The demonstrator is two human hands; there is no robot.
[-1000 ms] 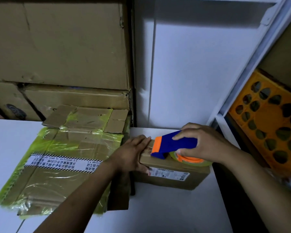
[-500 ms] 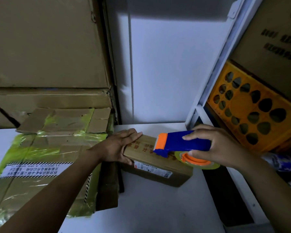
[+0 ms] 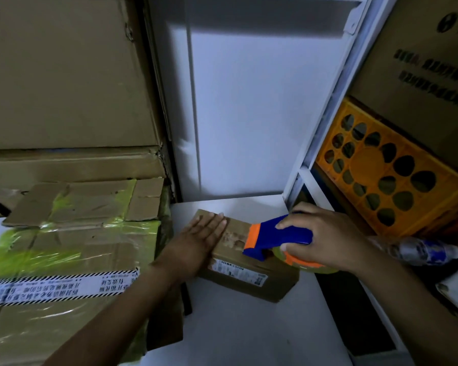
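A: Taping the small carton [image 3: 249, 282] shut, by the look of it. Where does it sit?

B: On the white table [image 3: 236, 331], just beside the big flattened carton [image 3: 64, 260] wrapped in yellow-green tape.

A: And the hands?

B: The left hand [image 3: 196, 240] lies flat on the small carton's left end. Its fingers are straight and together, pressing down and gripping nothing. The right hand [image 3: 328, 239] is wrapped round the blue-and-orange tape dispenser [image 3: 278, 233], fingers curled over the handle. The dispenser's mouth touches the right part of the carton's top.

A: How far along, then?

B: Partway through one strip, I judge. The top between the left fingertips and the dispenser looks glossy, which may be tape already laid, though the picture is too dim to be sure. The strip has yet to be run to the edge, cut and smoothed down. Whether the other seams are sealed, I cannot tell.

A: Anything close by?

B: An orange crate [image 3: 389, 178] and a plastic bottle [image 3: 423, 250] lie off to the right, apart from the work.
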